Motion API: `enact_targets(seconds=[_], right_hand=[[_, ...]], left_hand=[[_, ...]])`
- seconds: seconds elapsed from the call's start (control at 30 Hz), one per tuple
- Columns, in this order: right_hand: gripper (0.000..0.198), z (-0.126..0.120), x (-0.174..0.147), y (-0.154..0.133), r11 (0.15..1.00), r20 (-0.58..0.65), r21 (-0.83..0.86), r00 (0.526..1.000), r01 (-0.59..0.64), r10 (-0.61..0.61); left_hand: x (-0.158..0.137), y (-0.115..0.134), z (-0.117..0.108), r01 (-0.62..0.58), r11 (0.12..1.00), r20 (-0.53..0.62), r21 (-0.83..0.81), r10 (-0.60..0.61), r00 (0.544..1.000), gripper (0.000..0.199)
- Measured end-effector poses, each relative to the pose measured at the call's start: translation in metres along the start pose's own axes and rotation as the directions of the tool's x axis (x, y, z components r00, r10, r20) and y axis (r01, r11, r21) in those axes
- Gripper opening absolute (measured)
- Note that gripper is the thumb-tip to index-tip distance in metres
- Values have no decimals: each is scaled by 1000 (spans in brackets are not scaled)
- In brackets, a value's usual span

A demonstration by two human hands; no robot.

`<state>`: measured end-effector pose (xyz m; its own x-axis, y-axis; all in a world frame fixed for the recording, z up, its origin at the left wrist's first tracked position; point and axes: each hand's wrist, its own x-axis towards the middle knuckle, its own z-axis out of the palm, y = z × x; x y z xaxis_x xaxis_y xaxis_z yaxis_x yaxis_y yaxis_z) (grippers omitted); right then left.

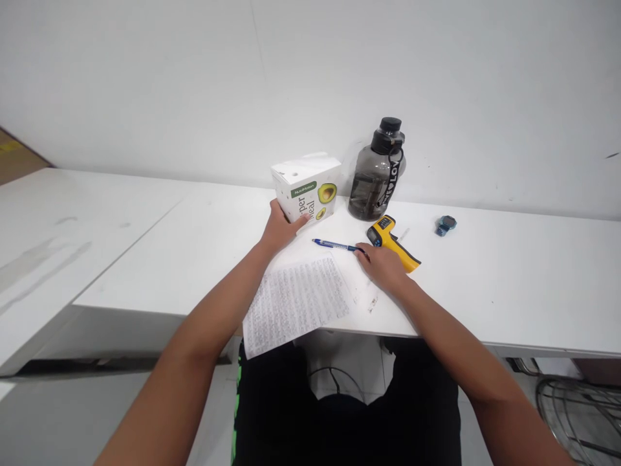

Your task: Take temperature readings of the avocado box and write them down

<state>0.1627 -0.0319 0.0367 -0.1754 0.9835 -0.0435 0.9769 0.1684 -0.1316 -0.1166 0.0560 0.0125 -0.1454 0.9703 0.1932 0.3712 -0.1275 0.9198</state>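
My left hand (283,228) grips the lower left side of a white carton (306,181) printed with avocados, its thumb across the front. The carton looks slightly tilted near the wall. My right hand (383,264) pinches one end of a blue pen (334,244), whose other end points left. Just behind that hand lies a yellow and black infrared thermometer (406,254), partly covered by the fingers. A sheet of paper covered in handwriting (301,298) lies between my forearms and hangs over the table's front edge.
A large dark translucent water bottle (371,184) with a black strap stands against the wall, right of the carton. Further right lies a blue-green wristwatch (445,224). The white table (524,285) has a seam at left. A wire rack (577,408) shows below right.
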Motion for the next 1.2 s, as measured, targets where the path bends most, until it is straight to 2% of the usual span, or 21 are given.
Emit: enact_targets(seconds=[0.27,0.5,0.63,0.7,0.8,0.87,0.93,1.03,1.2], right_hand=[[41,-1,-1,2,999,-68,42,997,-22,25],[36,-17,1,18,983,-119,69,976,-173,180],[34,-24,1,29,989,-158,72,977,-131,141],[39,-25,0,35,989,-183,44,972,-140,146],[56,-26,0,42,965,-205,16,944,-260,258],[62,-26,1,47,939,-177,7,924,-343,339],[58,-27,2,49,920,-108,-11,916,-391,388],[51,-31,4,47,915,0,-18,916,-402,402],[56,-34,3,36,910,87,89,913,-405,398]], left_hand=[[-1,2,0,-2,1000,-4,1,2,1000,75],[-1,1,-1,-10,1000,-9,-14,10,1000,75],[-1,0,-1,-7,1000,0,-10,7,1000,76],[-1,0,-1,-4,1000,3,-8,4,1000,77],[-1,0,-1,-11,1000,3,-14,11,1000,76],[-1,0,-1,-15,1000,4,-17,16,1000,75],[-1,1,-1,-13,1000,7,-9,13,1000,74],[-2,1,-1,-2,1000,5,2,2,1000,75],[-1,1,0,2,1000,2,-10,-2,1000,75]])
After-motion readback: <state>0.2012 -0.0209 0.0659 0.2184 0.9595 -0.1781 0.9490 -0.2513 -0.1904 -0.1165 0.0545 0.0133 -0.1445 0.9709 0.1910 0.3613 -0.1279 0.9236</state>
